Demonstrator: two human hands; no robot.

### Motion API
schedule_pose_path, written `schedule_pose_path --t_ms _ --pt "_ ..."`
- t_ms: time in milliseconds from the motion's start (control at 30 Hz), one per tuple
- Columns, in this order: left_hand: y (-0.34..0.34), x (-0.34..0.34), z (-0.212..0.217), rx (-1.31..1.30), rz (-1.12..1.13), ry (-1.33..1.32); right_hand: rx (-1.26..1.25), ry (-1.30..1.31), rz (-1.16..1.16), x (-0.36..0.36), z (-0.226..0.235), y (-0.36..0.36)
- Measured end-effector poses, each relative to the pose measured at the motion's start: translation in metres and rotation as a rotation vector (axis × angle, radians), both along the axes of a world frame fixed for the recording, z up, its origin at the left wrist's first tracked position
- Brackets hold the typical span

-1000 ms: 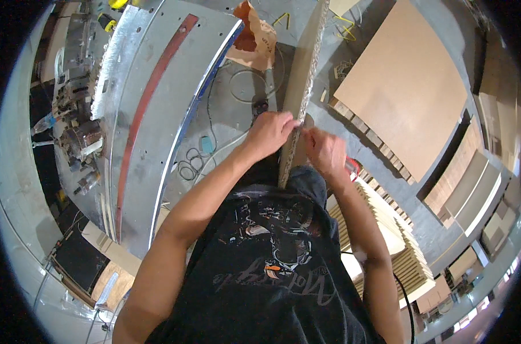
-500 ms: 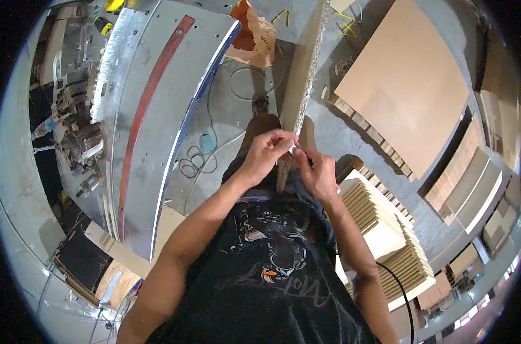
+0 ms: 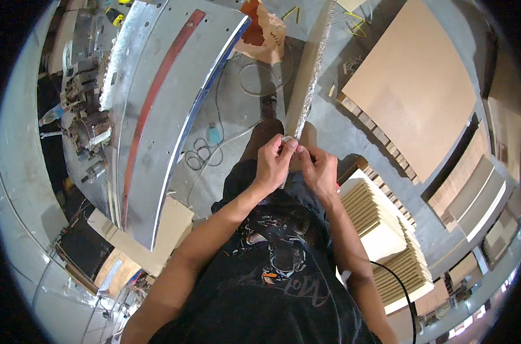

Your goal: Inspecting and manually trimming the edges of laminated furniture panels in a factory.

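Note:
My left hand (image 3: 273, 163) is closed, its thumb and fingers pinched round a small whitish piece (image 3: 287, 138) that is mostly hidden; its kind cannot be made out. Close against it, my right hand (image 3: 320, 171) is closed too, thumb and forefinger meeting the left fingertips. Whatever lies between the right fingers is covered. Both hands are over the near end of a chipboard panel (image 3: 309, 86), which stands on edge between my legs with its rough, speckled edge facing up. Whether the fingers touch the panel, I cannot tell.
On the left is a grey machine table (image 3: 177, 103) with a red strip. Beyond the panel stands a torn brown paper bag (image 3: 266, 43). A large flat board (image 3: 415, 86) lies on a pallet at right, near stacked pale panels (image 3: 386, 229). Cable (image 3: 200, 155) coils on the floor.
My hands have drawn closer together, and the left has turned and dropped slightly toward my body. Less of the white piece shows between the fingers. The whole view has shifted a little.

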State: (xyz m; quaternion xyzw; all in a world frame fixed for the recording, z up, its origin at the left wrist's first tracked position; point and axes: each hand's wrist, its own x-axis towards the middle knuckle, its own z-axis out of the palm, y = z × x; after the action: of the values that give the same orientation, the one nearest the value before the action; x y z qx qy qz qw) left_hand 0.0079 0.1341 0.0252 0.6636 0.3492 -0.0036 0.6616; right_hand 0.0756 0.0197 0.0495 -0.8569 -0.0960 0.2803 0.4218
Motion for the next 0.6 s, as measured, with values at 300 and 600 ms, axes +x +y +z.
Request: schedule_pose_path --t_ms 300,600 --pt "0.012 -0.008 0.004 0.133 -0.048 -0.116 -0.020 0.060 -0.077 -0.015 0.002 0.009" --pt "0.059 -0.047 -0.029 0.093 -0.152 0.223 -0.113 -0.220 -0.172 0.045 -0.019 -0.011"
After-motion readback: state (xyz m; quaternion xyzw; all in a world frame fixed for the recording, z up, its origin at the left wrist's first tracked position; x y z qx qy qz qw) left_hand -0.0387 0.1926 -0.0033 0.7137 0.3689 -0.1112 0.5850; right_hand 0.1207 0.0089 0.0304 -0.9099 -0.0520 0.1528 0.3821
